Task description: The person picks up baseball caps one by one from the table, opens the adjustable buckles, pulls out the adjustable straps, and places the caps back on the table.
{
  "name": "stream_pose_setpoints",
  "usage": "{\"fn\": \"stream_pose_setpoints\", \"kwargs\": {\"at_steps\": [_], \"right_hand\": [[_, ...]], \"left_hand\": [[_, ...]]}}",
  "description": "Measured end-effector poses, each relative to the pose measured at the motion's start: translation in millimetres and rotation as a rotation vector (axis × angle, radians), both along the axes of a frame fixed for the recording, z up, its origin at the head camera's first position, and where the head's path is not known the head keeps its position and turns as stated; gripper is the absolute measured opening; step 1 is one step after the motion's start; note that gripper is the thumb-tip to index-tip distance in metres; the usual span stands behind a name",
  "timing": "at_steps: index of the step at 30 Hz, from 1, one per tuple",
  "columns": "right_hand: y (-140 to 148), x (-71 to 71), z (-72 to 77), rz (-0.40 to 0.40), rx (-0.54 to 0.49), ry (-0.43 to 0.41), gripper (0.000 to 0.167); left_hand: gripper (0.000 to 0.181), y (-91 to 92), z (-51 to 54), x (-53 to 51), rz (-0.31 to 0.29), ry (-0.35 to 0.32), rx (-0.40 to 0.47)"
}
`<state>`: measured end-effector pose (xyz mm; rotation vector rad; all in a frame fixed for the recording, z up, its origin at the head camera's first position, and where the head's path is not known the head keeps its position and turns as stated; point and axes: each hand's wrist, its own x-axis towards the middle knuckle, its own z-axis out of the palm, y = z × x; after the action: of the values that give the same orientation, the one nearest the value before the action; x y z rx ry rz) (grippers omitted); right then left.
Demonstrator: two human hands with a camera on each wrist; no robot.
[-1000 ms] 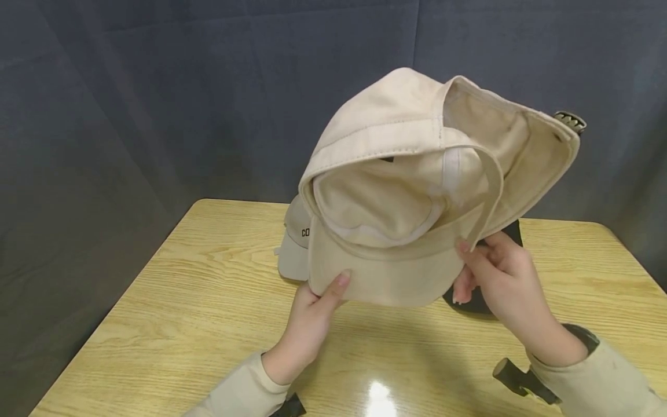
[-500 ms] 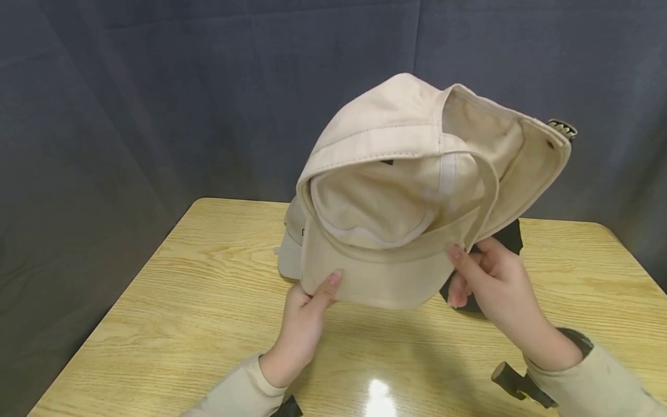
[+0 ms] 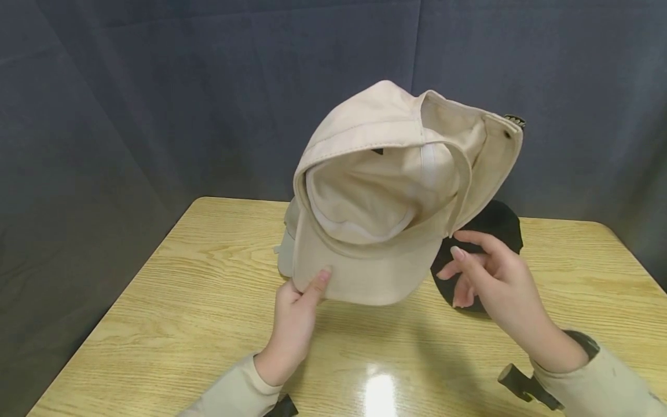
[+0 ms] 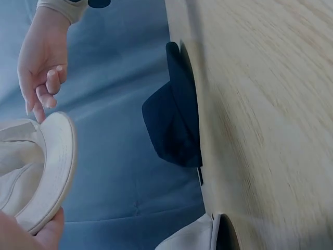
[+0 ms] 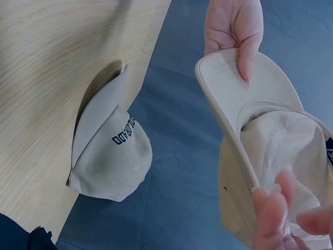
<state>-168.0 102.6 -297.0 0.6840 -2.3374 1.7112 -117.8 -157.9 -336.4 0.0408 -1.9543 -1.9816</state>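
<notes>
A beige baseball cap (image 3: pixel 365 272) is held up over the table, its inside facing me and its back strap (image 3: pixel 461 179) hanging loose in a curve. My left hand (image 3: pixel 294 324) grips the left part of the brim, thumb on the underside. At the cap's right edge is my right hand (image 3: pixel 495 284), its fingers loosely bent with nothing held. Its index fingertip is at the strap's end; whether it touches I cannot tell. In the right wrist view its fingers (image 5: pixel 273 213) appear near the brim's edge.
Behind the held cap, a grey cap (image 5: pixel 112 156) with dark lettering sits on the wooden table (image 3: pixel 172 301), mostly hidden in the head view. A black cap (image 3: pixel 500 231) lies at the back right, behind my right hand. A dark curtain (image 3: pixel 208 104) hangs beyond the table.
My right thumb and fingers have let go of the brim and strap and spread apart. The beige cap has shifted left and turned slightly, uncovering more of the black cap.
</notes>
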Motion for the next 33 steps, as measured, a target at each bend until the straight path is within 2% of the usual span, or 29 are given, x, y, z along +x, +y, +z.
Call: {"fn": "stream_pose_setpoints", "kwargs": {"at_steps": [9,15,23,33], "right_hand": [[3.8,-0.6,-4.4,0.008,-0.02,0.062,0.022],[5.5,-1.9,-6.5,0.008,-0.031,0.104,0.03],[11.3,-2.3,-9.5,-0.046,0.056,0.081,0.021],[13.3,-2.3,-11.3,-0.06,0.067,0.078,0.019]], "left_hand": [[0.023,-5.2,-3.2,-1.8,0.02,0.011,0.018],[0.022,-8.6,-1.7,-0.7,0.046,-0.001,0.011],[0.025,-15.9,1.9,0.7,0.079,-0.01,-0.005],[0.024,-21.0,2.5,1.3,0.138,0.011,0.016]]}}
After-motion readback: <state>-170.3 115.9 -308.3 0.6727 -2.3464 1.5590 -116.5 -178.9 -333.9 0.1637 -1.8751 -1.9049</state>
